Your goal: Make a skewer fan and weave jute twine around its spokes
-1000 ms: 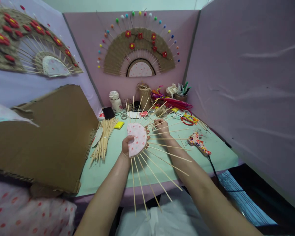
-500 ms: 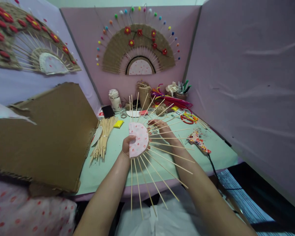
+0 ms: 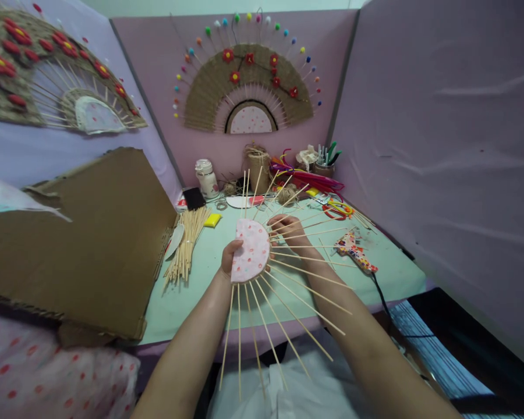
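From my end, left hand (image 3: 230, 257) grips the dotted half-disc (image 3: 253, 251) above the table (image 3: 170, 314), sticks (image 3: 239, 343) fanning out; right hand (image 3: 288, 226) curls beside them, can't tell if it's pinching one.

Head view, forward-down over table (image 3: 210, 254)

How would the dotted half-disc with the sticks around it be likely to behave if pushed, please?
The dotted half-disc is probably fairly stiff, since its face looks flat in the left hand. The sticks fanning from its curved edge may flex or snap if pushed, being thin with free outer ends.
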The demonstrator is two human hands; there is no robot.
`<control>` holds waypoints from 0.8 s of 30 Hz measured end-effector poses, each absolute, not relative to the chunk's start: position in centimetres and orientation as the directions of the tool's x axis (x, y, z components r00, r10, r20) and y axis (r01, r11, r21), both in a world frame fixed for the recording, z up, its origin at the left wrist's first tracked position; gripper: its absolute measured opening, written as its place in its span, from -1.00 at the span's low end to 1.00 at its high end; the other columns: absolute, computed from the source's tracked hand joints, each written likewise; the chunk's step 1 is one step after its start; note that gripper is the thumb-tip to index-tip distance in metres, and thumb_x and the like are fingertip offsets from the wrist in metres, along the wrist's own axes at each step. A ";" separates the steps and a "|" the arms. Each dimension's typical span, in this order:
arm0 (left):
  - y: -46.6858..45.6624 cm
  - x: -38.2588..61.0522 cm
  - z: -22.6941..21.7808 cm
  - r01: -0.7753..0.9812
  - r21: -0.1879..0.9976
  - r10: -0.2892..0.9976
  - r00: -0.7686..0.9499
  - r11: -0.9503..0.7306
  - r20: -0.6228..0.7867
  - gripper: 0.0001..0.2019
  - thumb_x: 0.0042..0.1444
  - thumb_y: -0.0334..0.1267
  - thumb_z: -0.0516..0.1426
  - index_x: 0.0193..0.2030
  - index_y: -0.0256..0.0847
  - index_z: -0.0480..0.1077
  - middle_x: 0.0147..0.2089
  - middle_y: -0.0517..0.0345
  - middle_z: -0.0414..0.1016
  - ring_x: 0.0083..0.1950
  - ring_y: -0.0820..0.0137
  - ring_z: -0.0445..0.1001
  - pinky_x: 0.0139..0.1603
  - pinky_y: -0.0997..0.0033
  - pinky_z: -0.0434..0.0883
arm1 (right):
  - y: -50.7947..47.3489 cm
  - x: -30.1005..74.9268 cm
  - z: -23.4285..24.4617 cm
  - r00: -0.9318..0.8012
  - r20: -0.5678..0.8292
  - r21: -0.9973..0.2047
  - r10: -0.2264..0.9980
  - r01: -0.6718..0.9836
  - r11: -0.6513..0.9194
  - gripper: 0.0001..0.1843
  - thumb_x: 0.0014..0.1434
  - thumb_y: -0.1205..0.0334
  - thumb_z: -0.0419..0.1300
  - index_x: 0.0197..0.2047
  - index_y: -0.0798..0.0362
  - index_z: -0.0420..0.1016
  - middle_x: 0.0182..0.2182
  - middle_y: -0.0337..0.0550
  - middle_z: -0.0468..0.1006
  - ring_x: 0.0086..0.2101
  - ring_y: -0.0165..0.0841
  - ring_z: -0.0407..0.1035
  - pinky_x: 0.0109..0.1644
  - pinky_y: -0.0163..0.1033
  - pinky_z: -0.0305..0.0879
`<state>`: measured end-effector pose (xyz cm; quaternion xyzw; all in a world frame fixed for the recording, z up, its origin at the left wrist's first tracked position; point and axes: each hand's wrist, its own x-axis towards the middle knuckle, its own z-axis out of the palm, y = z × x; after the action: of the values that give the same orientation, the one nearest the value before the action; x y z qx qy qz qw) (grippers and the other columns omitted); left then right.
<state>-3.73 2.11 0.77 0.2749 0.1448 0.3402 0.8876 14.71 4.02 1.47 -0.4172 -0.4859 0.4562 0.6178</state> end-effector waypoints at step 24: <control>1.7 -4.9 1.4 -0.513 0.588 0.618 0.786 0.625 0.029 -0.43 -0.02 -0.17 0.02 0.14 -0.42 0.28 0.03 -0.29 0.47 -0.09 0.03 0.52 -0.22 0.04 0.48 | 5.2 21.0 0.7 0.226 0.241 -0.895 0.944 -0.324 0.306 -0.68 -0.24 0.16 0.35 -0.34 0.00 0.44 -0.55 -0.36 0.39 -0.54 -0.48 0.26 -0.42 -0.32 0.20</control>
<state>-4.87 1.66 1.39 0.2967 0.0883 0.3153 0.8971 21.03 5.16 0.73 -0.3687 -0.4200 0.4591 0.6905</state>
